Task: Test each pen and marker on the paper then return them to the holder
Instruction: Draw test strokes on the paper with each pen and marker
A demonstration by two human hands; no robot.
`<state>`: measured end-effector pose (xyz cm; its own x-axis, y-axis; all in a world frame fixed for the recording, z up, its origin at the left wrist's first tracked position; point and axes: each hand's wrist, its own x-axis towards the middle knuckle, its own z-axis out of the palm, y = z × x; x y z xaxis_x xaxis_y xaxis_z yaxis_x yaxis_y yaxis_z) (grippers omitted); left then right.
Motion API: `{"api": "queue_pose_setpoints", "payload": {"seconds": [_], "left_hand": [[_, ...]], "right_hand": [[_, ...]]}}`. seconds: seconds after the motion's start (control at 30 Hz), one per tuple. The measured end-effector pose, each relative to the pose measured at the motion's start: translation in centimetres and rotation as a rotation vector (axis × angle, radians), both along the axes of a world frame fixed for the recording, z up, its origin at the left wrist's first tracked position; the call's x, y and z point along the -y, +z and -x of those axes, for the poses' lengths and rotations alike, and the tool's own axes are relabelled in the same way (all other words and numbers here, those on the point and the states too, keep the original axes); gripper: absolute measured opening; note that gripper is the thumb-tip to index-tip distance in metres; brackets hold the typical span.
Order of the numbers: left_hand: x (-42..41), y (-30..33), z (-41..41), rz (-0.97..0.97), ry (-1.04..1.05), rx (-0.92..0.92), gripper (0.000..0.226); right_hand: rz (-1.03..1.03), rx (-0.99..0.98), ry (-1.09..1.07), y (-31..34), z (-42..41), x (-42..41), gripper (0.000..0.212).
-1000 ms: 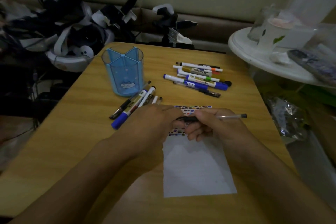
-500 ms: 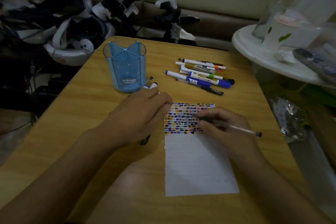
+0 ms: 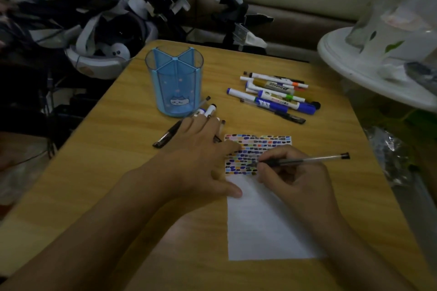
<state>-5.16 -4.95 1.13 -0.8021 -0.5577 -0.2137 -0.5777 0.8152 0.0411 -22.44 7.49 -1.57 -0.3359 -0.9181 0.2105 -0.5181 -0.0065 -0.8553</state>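
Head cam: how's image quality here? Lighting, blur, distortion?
Head view: dim and underexposed with dark corners; wide-angle bending curves the table edges; clutter at the far left is smeared; the centre stays readable, with marks on the paper and the pen in the right hand fairly sharp.

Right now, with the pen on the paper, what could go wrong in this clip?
The left hand lies flat over loose pens beside the paper; sliding it could roll them off the table. The right hand grips the clear pen above the dense colour marks, so it may smear wet ink. The blue holder looks empty, so tested and untested piles could get mixed.
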Motion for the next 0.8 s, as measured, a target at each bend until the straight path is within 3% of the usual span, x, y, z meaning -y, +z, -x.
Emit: {"api": "queue_pose_setpoints", "payload": {"seconds": [0.37, 0.8], "left_hand": [[0.1, -0.5, 0.1, 0.023, -0.020, -0.068, 0.093], [0.6, -0.5, -0.1, 0.037, -0.007, -0.029, 0.100]], "right_hand": [[-0.017, -0.098, 0.101, -0.8, -1.3, 0.6, 0.018], [-0.059, -0.101, 0.076, -1.2, -1.1, 0.6, 0.013]]}}
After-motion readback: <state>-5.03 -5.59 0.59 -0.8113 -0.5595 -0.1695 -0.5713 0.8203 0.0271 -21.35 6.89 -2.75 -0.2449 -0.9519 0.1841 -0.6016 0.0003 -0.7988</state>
